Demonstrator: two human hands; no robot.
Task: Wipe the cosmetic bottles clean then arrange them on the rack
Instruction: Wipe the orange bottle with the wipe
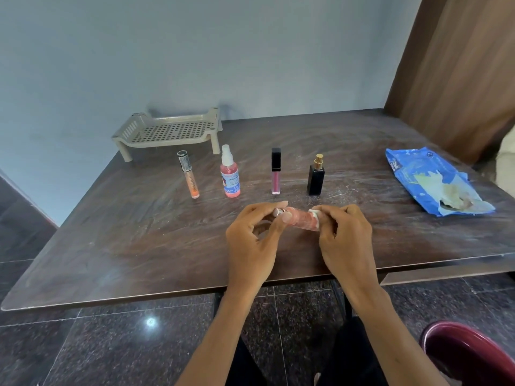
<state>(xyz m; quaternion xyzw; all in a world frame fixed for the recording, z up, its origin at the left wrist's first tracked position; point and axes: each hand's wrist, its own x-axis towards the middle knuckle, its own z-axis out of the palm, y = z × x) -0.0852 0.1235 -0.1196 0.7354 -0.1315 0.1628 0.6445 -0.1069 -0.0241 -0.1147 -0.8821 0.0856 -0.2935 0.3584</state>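
My left hand (255,235) pinches the cap end of a small pink bottle (302,218) held sideways above the table. At the bottle's other end my right hand (345,235) pinches a white wipe (315,214) against it. Behind them stands a row of upright bottles: an orange tube (191,179), a pink spray bottle (230,176), a pink lip gloss with a black cap (276,174) and a black perfume bottle with a gold top (316,176). The beige perforated rack (170,132) sits at the far left corner with nothing on it.
A blue wipes packet (412,174) lies open at the right, with a used wipe (454,195) on it. The dark wooden table (139,232) shows white smears. A maroon chair (473,355) is at the lower right, a wooden panel (459,65) behind.
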